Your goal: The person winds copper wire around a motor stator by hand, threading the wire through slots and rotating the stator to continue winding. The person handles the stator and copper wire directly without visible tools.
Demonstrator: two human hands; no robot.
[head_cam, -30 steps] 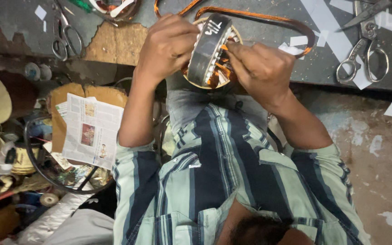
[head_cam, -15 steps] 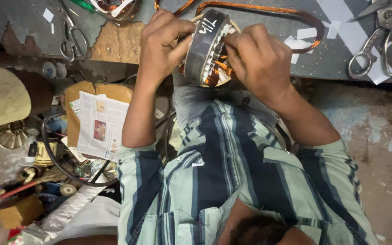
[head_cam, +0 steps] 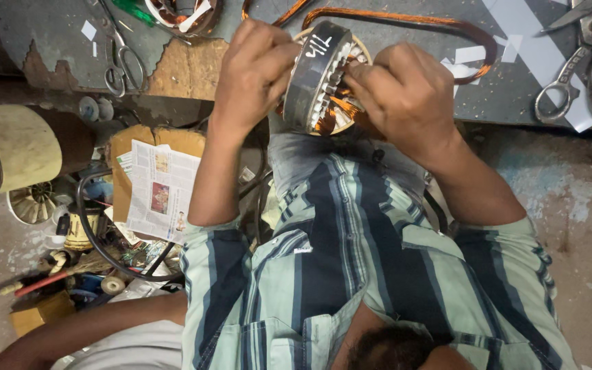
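Observation:
A round motor stator [head_cam: 320,75] with a dark outer ring and copper windings stands on edge at the front edge of the grey worktable [head_cam: 49,41]. My left hand [head_cam: 251,68] grips its outer ring from the left. My right hand [head_cam: 405,96] is at its open face, fingertips pressed into the copper windings and white slot liners. A long loop of copper wire [head_cam: 405,17] lies on the table just behind the stator. My striped shirt [head_cam: 337,260] fills the lower middle.
Scissors [head_cam: 121,65] lie on the table at left, and larger scissors [head_cam: 577,75] at right among white paper strips [head_cam: 471,55]. Another wound stator [head_cam: 183,14] sits at the top. Below left are a newspaper [head_cam: 159,192], a tan cylinder [head_cam: 22,147], floor clutter and another person's arm [head_cam: 90,329].
Both hands stay on the stator. The stator has tilted a little and my right fingers have shifted over the windings. The view has drifted, showing more of the floor at left.

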